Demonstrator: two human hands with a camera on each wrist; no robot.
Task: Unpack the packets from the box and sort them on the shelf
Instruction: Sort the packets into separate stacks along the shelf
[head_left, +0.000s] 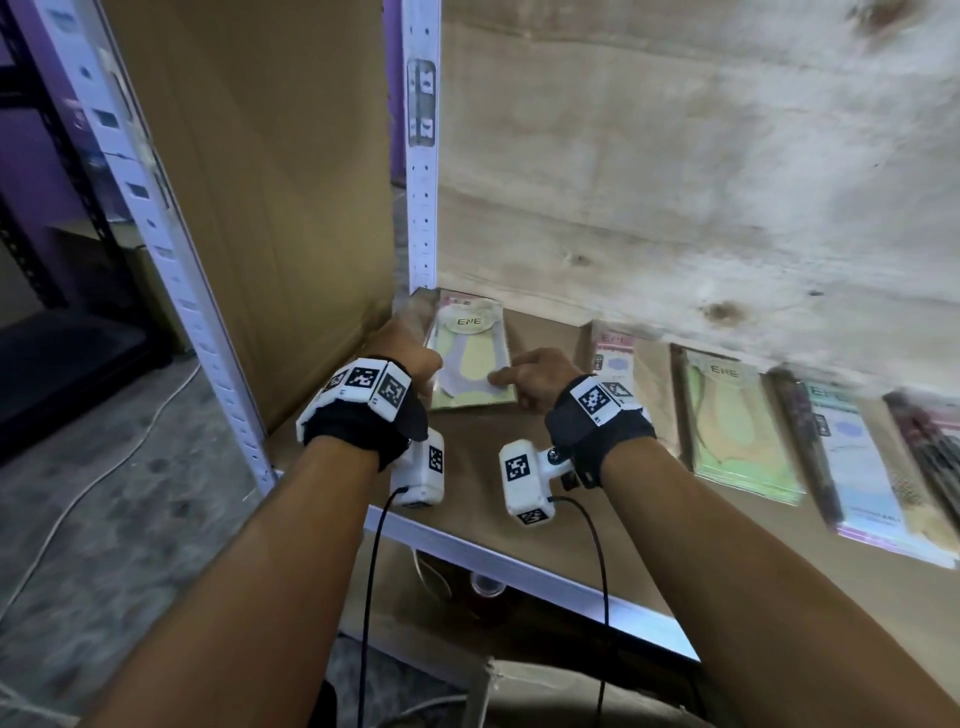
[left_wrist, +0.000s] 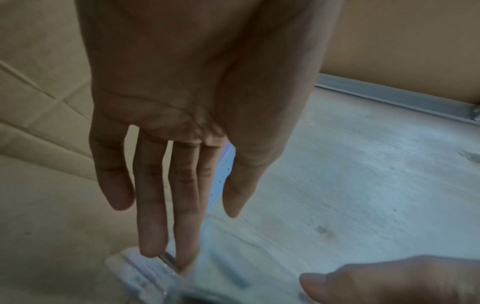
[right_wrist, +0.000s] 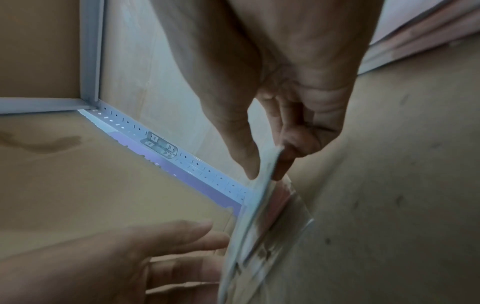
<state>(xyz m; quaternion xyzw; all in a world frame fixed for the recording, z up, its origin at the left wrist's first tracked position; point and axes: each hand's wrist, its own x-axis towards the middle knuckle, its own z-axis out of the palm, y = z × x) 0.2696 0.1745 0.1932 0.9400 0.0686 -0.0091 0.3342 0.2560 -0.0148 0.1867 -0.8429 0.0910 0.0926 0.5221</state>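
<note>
A clear packet (head_left: 470, 353) with a yellow-green insert and an oval label lies in the far left corner of the shelf (head_left: 483, 452). My left hand (head_left: 410, 348) is at its left edge; in the left wrist view the left hand (left_wrist: 194, 232) has straight fingers whose tips touch the packet (left_wrist: 145, 275). At the packet's near right edge is my right hand (head_left: 530, 371). The right wrist view shows the right hand (right_wrist: 265, 168) pinching the edge of the packet (right_wrist: 262, 226) between thumb and fingers. The box is not in view.
More packets lie in a row to the right: a pink one (head_left: 618, 353), a yellow-green one (head_left: 737, 431), a blue-white one (head_left: 857, 462) and another (head_left: 930, 447) at the frame edge. A brown cardboard panel (head_left: 260, 182) and a white upright post (head_left: 421, 156) close the left side.
</note>
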